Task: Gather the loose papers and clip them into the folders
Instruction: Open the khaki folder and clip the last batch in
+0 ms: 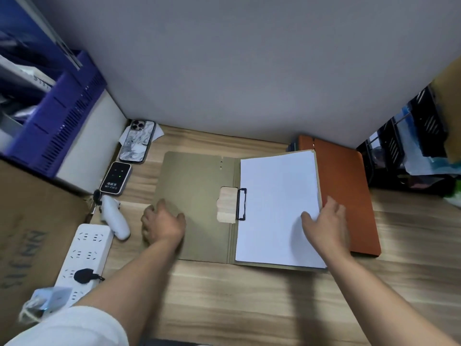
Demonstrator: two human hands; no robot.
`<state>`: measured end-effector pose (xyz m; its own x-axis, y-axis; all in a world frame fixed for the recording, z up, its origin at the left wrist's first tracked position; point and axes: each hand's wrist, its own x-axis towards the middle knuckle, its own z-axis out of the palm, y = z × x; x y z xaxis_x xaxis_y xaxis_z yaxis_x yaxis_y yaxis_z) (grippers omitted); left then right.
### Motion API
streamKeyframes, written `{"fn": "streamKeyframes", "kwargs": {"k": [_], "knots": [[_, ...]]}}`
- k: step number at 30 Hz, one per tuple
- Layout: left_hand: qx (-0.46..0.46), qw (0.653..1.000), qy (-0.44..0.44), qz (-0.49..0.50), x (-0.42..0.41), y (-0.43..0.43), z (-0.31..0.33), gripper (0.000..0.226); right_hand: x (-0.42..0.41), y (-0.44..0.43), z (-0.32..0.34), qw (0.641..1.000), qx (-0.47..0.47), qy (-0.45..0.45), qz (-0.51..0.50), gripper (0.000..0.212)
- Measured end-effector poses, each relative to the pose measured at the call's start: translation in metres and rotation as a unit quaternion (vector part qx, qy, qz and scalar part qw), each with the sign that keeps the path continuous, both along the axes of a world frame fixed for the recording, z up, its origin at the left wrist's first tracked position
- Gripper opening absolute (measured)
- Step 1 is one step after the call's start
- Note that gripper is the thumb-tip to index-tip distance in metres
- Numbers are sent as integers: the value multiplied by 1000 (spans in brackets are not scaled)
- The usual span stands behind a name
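Observation:
An olive folder (197, 186) lies open on the wooden desk. A stack of white papers (277, 196) lies on its right half, under the black clip (241, 204) at the spine. My left hand (163, 222) rests on the left edge of the folder's cover, fingers curled over it. My right hand (324, 221) grips the right edge of the paper stack, thumb on top. An orange folder (349, 196) lies closed under and to the right of the olive one.
A phone (137, 141), a small black device (116, 178), a white handle-shaped gadget (114, 221) and a power strip (84, 255) lie at the left. A cardboard box (32, 221) and blue crates (57, 113) stand left. Black file trays (409, 136) stand right.

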<state>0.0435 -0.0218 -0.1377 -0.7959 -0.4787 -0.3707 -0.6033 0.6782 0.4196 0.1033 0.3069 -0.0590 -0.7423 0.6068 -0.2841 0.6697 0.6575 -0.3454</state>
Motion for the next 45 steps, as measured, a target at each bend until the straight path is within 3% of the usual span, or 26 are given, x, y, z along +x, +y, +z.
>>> {"fn": "streamKeyframes", "kwargs": {"k": [5,12,15,18,21,24,27,29,32,33,35,37,40,45], "knots": [[100,995,17,17,11,-34,1,71,1,-8,1,997,-61,-3,-39,46],[219,964,56,143,-5,-46,42,55,-6,-4,24,989,-117,71,-60,38],[265,952,118,102,-10,-29,80,22,-6,-9,40,975,-178,127,-33,30],[339,929,150,-12,-15,8,127,40,-9,-25,52,952,-250,174,-10,32],[460,883,51,-82,-5,50,152,54,-7,-45,58,929,-321,183,2,50],[528,839,-23,-133,12,88,136,56,-2,-67,60,913,-382,145,8,57],[505,835,-41,-214,27,109,121,45,0,-71,54,915,-375,147,14,46],[452,870,-7,-195,26,113,106,32,3,-53,55,929,-337,154,-9,53],[379,916,-28,-127,20,107,88,61,19,-13,54,898,-395,188,-49,55],[383,915,-56,-111,19,107,83,66,24,2,53,878,-429,206,-55,53],[448,882,-98,-107,22,114,81,47,31,33,48,855,-464,218,-80,50],[494,856,-73,-131,29,136,83,34,36,66,38,877,-427,189,-112,42],[441,881,-3,-168,36,185,77,35,40,107,13,933,-304,107,-161,39],[308,924,30,-226,46,259,69,45,41,154,-20,939,-278,36,-202,62]]}}
